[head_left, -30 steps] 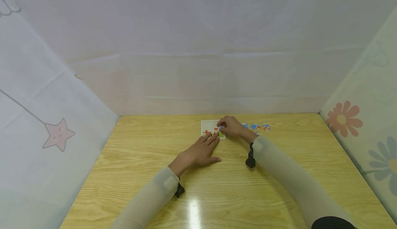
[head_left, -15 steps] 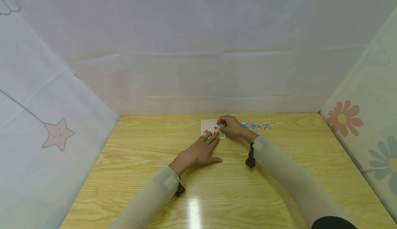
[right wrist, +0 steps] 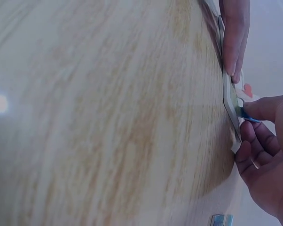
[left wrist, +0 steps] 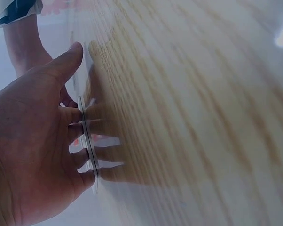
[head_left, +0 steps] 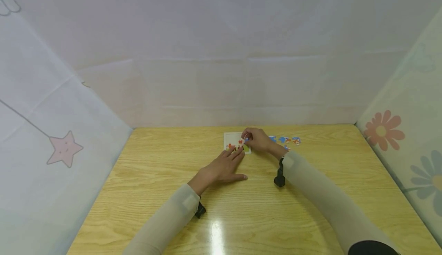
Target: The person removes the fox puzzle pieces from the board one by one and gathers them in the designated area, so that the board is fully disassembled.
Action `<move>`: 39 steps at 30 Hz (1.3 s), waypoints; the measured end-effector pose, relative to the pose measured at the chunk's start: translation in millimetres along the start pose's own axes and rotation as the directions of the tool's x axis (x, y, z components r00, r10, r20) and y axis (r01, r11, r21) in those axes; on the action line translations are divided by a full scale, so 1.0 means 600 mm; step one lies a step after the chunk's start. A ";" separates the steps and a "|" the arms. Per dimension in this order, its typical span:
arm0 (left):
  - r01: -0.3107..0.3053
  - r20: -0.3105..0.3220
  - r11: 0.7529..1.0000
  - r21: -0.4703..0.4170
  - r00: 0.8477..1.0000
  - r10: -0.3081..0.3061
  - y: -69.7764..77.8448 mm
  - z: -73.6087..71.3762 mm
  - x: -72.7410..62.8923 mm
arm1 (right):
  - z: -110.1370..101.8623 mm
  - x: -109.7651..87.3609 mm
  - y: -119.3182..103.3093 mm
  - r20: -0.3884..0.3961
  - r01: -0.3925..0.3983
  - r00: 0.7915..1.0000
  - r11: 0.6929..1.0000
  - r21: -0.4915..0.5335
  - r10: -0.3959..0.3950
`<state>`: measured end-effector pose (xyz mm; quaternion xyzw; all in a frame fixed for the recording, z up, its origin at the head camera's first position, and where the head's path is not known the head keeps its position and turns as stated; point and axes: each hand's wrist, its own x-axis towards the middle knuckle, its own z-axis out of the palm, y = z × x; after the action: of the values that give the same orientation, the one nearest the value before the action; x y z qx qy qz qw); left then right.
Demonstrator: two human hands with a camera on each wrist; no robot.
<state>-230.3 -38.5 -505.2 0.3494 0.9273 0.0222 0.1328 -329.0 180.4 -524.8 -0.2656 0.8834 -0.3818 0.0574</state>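
Note:
A small puzzle board (head_left: 233,136) with a pale frame lies near the far edge of the table, some colourful pieces set in its lower part. My left hand (head_left: 226,168) is spread flat, its straight fingertips resting on the board's near edge, thumb out to the right over the wood. Over the board's right side, my right hand (head_left: 257,139) pinches a jigsaw piece (right wrist: 248,117) between thumb and fingers; its blue edge shows tilted in the right wrist view. A red heart (right wrist: 247,90) shows just beyond the thumb. My right fingers hide much of the piece.
Several loose jigsaw pieces (head_left: 284,140), blue, red and white, lie right of the board, partly behind my right wrist. White cloth (head_left: 207,93) rises behind the wooden table (head_left: 241,216), with printed cloth at both sides.
My right fingers have shifted slightly with the piece, and a pale edge now stands up at the fingertips. My left hand stays in place on the board.

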 end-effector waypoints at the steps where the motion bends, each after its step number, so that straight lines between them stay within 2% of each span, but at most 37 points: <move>1: -0.001 0.000 1.000 0.003 1.000 0.001 0.000 0.000 0.000 | 0.000 0.000 0.000 -0.001 0.006 1.000 1.000 0.002 -0.006; 6: -0.004 0.002 1.000 0.009 1.000 0.004 0.000 0.000 0.001 | 0.001 -0.001 0.001 -0.015 0.029 0.999 1.000 0.009 -0.029; 15: -0.001 0.007 1.000 0.017 1.000 0.001 0.003 -0.002 0.001 | -0.002 -0.005 -0.003 -0.038 -0.005 0.999 0.999 0.045 0.007; 23: 0.004 0.011 1.000 0.022 1.000 -0.004 0.002 -0.002 0.002 | -0.006 -0.002 0.007 -0.101 -0.045 0.993 0.995 0.088 0.054; 28: 0.002 0.012 1.000 0.019 1.000 -0.002 0.002 -0.002 0.002 | -0.016 -0.006 0.003 -0.071 -0.077 0.994 0.988 0.135 0.088; 39: 0.012 0.010 1.000 0.020 1.000 -0.012 0.004 -0.002 0.001 | -0.033 -0.026 -0.003 -0.036 -0.102 0.993 0.977 0.187 0.110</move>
<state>-229.5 -36.2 -503.7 0.3452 0.9288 0.0103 0.1343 -321.2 200.0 -511.2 -0.2029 0.8581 -0.4645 0.0817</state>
